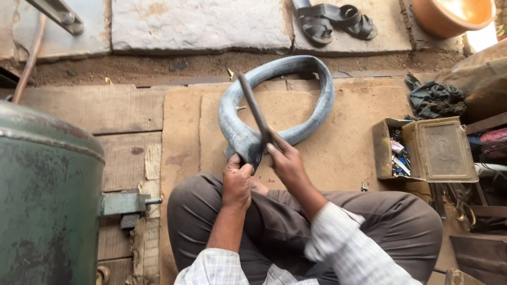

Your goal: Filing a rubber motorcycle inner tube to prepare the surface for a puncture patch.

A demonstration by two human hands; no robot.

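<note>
Left hand (236,179) clamped on the folded grey inner tube (274,100); right hand (283,158) gripping a dark tool (253,108) laid across it; open olive tin box (428,150) well right.

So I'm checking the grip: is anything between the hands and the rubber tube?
Nothing visible. The left hand grips the folded tube directly; the right hand holds a long dark tool laid across it.

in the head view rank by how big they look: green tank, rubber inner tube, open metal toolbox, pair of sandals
1. green tank, though it sits nearest the camera, which inflates it
2. rubber inner tube
3. open metal toolbox
4. pair of sandals
</note>
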